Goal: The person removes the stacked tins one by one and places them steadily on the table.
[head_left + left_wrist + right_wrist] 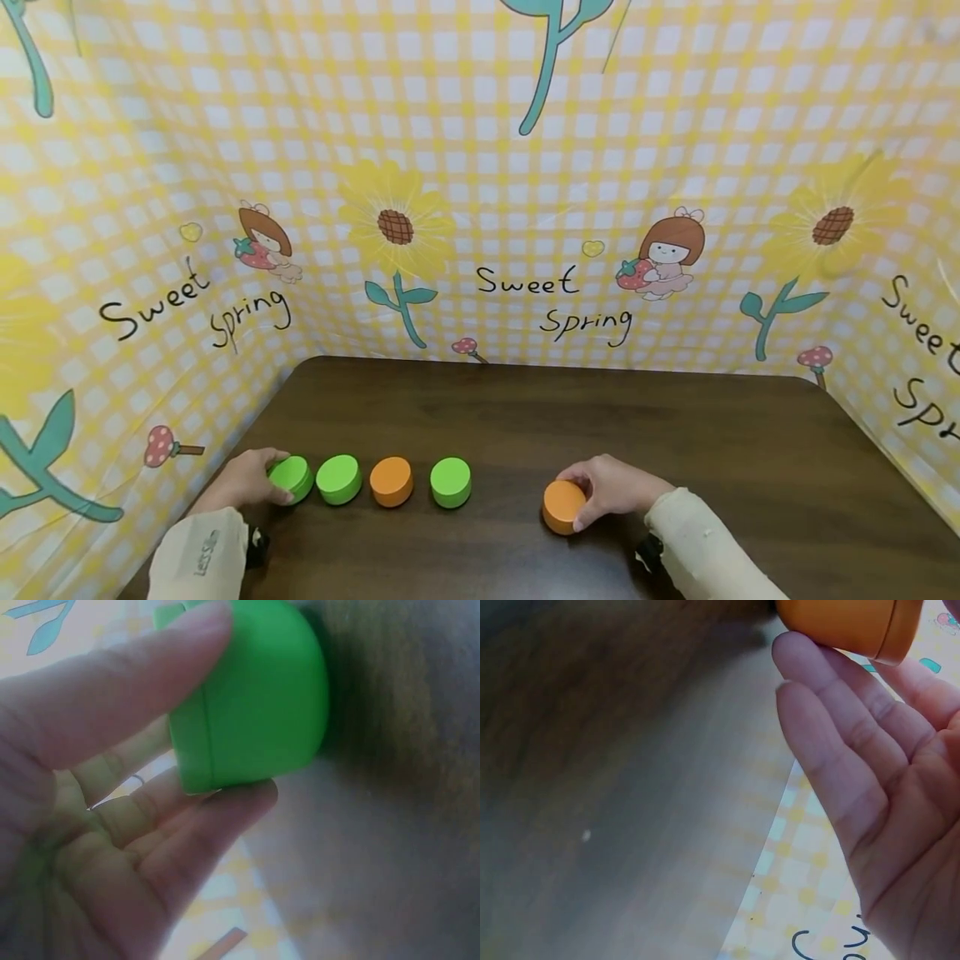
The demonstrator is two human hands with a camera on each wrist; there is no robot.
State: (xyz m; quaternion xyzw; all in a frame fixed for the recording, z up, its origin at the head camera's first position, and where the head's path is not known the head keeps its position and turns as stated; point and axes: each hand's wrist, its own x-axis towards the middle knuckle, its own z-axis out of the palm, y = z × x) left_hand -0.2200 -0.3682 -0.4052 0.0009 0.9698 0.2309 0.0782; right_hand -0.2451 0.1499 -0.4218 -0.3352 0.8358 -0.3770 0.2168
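At the left end of a row, my left hand (251, 479) grips a small round green container (293, 478) between thumb and fingers. The left wrist view shows the thumb across the side of that green container (262, 697), with a seam line near its lid. Farther right, my right hand (617, 485) holds a round orange container (564, 507), thumb at the near side and fingers at the far side. In the right wrist view, fingertips sit against the orange container (847, 626), which is cut off by the top edge.
Between the hands stand another green container (339, 479), an orange one (392, 481) and a third green one (451, 482), in a line on the dark wooden table (525, 417). A yellow checked cloth (465, 150) with printed flowers hangs around the table's back and sides.
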